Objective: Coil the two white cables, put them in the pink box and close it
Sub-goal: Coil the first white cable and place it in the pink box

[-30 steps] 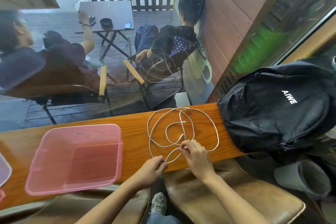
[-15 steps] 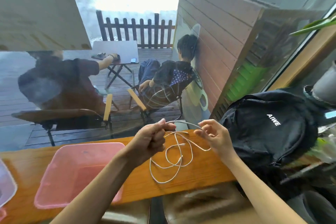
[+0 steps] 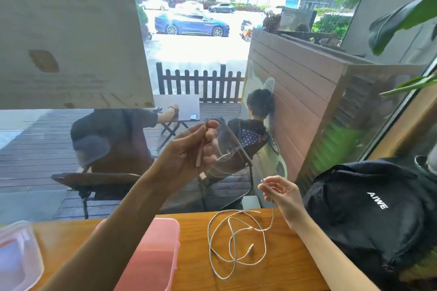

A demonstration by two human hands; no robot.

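Note:
My left hand (image 3: pixel 191 149) is raised high above the wooden counter, pinching one end of a white cable (image 3: pixel 233 146) with its plug hanging beside the fingers. That cable arcs down to my right hand (image 3: pixel 282 192), which pinches it lower, and then drops to the counter. A second white cable (image 3: pixel 236 241) lies in loose loops on the counter (image 3: pixel 196 255) below both hands. The open pink box (image 3: pixel 153 250) sits to the left of the loops, partly hidden by my left forearm. Its clear pink lid (image 3: pixel 19 257) lies at the far left edge.
A black backpack (image 3: pixel 376 215) stands on the right end of the counter, close to my right forearm. A window directly behind the counter shows people seated on a deck outside. A pale panel fills the upper left.
Both hands have risen from the counter, my left one highest, lifting one cable away from the loops. The view has tilted upward.

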